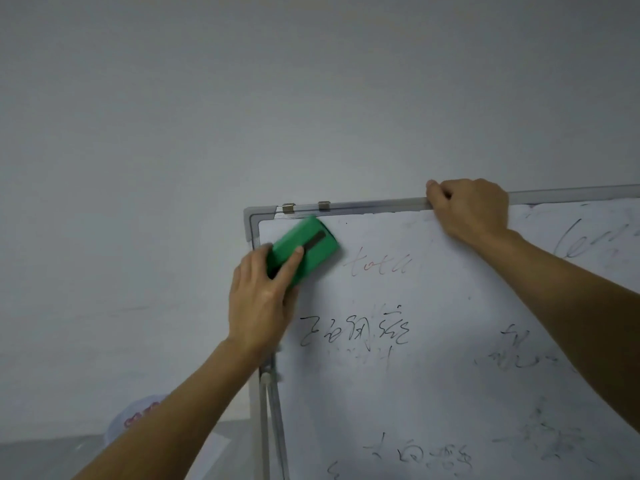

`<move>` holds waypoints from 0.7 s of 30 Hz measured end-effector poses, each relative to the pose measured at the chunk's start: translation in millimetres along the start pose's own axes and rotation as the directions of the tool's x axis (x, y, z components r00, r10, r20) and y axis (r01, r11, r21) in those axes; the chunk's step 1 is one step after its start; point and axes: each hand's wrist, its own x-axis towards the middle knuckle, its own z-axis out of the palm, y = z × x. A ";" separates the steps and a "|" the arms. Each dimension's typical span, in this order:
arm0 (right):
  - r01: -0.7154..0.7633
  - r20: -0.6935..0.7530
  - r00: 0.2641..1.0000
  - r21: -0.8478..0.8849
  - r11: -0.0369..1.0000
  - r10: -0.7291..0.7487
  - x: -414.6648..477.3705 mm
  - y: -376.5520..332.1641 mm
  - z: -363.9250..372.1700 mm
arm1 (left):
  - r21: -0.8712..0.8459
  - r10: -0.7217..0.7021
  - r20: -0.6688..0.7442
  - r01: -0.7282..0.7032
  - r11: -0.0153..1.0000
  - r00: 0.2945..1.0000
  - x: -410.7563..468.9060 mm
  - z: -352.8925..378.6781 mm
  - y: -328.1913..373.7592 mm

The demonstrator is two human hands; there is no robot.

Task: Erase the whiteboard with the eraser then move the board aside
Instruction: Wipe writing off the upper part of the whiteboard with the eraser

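Head view: left hand (263, 296) holds green eraser (303, 249) flat on whiteboard (415, 386); right hand (471, 209) grips its top edge.
Marks (353, 332) lie below and right of left hand: best wiped with firm, overlapping strokes, board braced.

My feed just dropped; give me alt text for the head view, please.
The left hand holds a green eraser against the whiteboard near its upper-left corner, while the right hand grips the top frame edge. Black and faint red writing shows below.

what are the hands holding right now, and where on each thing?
The left hand grips the green eraser by its lower end. The right hand grips the whiteboard by its top frame edge.
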 end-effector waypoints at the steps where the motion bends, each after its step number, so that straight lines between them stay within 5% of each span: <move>1: 0.001 -0.004 1.000 0.000 1.000 -0.001 -0.3 -0.2 1.0 | -0.006 -0.072 -0.035 0.072 0.997 0.997 11.2 -1.5 -1.1; 4: 0.006 -0.006 1.000 0.000 1.000 -0.006 -0.9 -0.4 2.3 | 0.018 0.036 -0.020 -0.036 0.999 0.999 -14.5 12.4 8.6; 8: 0.007 0.010 1.000 0.000 1.000 -0.007 0.1 2.0 2.7 | 0.020 0.333 0.225 -0.346 0.938 0.916 -73.4 31.0 21.9; 10: 0.001 0.013 1.000 0.003 1.000 -0.001 1.5 2.5 3.7 | 0.000 0.276 0.161 -0.280 0.960 0.948 -49.7 28.3 20.3; 14: 0.005 0.005 1.000 0.008 1.000 -0.005 1.5 1.6 4.7 | -0.039 -0.075 -0.040 0.074 0.997 0.996 14.2 14.4 16.9; 17: 0.009 0.012 1.000 0.009 1.000 -0.009 1.6 0.8 3.5 | -0.020 0.172 0.041 -0.171 0.985 0.984 -18.9 31.4 29.6; 19: 0.007 0.024 1.000 0.005 1.000 -0.007 2.2 2.2 1.5 | -0.031 0.360 0.181 -0.361 0.932 0.915 -51.9 40.6 37.3; 21: 0.011 0.033 0.999 0.010 1.000 -0.012 2.4 4.4 0.6 | -0.043 0.395 0.213 -0.396 0.917 0.893 -51.5 42.6 33.8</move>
